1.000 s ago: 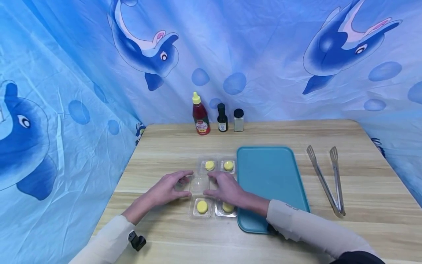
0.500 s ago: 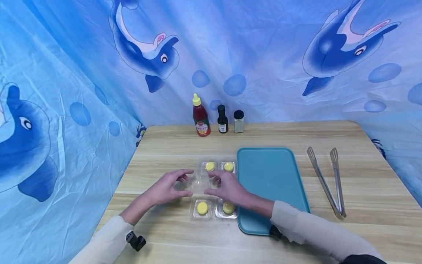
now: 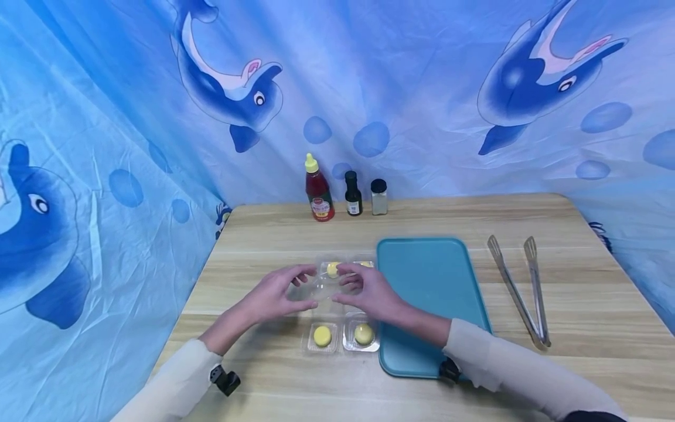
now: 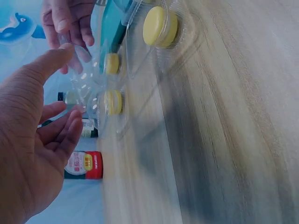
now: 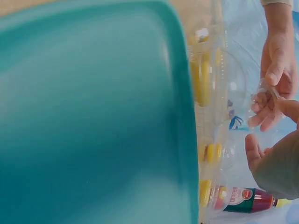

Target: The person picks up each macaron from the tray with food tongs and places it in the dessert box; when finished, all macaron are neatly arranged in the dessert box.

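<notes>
Between my left hand [image 3: 274, 293] and right hand [image 3: 374, 296] is a clear plastic lid [image 3: 324, 288], raised above the table. Fingertips and thumb of each hand pinch its opposite edges; the left wrist view shows the lid [image 4: 83, 84] side-on. Below and around the hands stand clear plastic boxes, each with a round yellow macaron-like cake. In front lie the left cake [image 3: 322, 336] and right cake [image 3: 363, 334]; behind, one cake [image 3: 333, 269] shows, and the other is partly hidden by my right hand.
A teal tray [image 3: 429, 281] lies right of the boxes, under my right forearm. Metal tongs [image 3: 535, 293] lie spread farther right. At the back stand a red sauce bottle [image 3: 319, 196], a small dark bottle [image 3: 353, 194] and a black-capped jar [image 3: 379, 197].
Both hands have risen from the table with the clear lid between them, uncovering more of the front boxes. The right hand now covers part of the back right cake. The view has shifted slightly.
</notes>
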`<state>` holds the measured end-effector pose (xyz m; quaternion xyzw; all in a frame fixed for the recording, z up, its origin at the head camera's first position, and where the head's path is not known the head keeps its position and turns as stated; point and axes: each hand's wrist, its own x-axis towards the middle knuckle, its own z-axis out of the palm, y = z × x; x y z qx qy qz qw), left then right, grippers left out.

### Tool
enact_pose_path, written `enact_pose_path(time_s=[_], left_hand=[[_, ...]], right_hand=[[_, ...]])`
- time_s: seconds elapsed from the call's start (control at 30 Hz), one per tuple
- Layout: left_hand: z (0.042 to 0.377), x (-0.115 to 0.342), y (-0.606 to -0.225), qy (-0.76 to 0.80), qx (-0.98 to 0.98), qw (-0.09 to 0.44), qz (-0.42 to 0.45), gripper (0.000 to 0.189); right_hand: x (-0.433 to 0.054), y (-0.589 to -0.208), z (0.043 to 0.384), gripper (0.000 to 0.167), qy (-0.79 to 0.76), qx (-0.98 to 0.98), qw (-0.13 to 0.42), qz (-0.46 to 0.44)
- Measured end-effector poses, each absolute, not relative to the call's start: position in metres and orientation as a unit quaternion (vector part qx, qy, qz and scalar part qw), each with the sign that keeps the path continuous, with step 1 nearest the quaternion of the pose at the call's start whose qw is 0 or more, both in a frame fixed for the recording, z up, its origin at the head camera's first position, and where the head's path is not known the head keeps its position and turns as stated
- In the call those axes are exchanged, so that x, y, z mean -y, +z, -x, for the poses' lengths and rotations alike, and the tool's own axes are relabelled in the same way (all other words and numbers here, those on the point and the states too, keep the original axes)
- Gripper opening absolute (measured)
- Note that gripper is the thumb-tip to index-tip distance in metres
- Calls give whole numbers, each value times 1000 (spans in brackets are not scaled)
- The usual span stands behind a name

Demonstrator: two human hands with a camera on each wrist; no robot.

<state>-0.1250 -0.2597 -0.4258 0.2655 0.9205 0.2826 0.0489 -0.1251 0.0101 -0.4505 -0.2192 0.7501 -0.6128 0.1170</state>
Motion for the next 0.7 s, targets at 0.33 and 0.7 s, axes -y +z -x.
enact_pose_path(time_s=[0.33, 0.7], left_hand=[[129, 246, -421, 225, -913, -37, -338, 83], [127, 233, -418, 194, -895, -92, -391, 86]], right_hand=[[-20, -440, 130, 49, -688, -699, 156, 115], [-20, -440, 132, 17, -716, -679, 141, 75]])
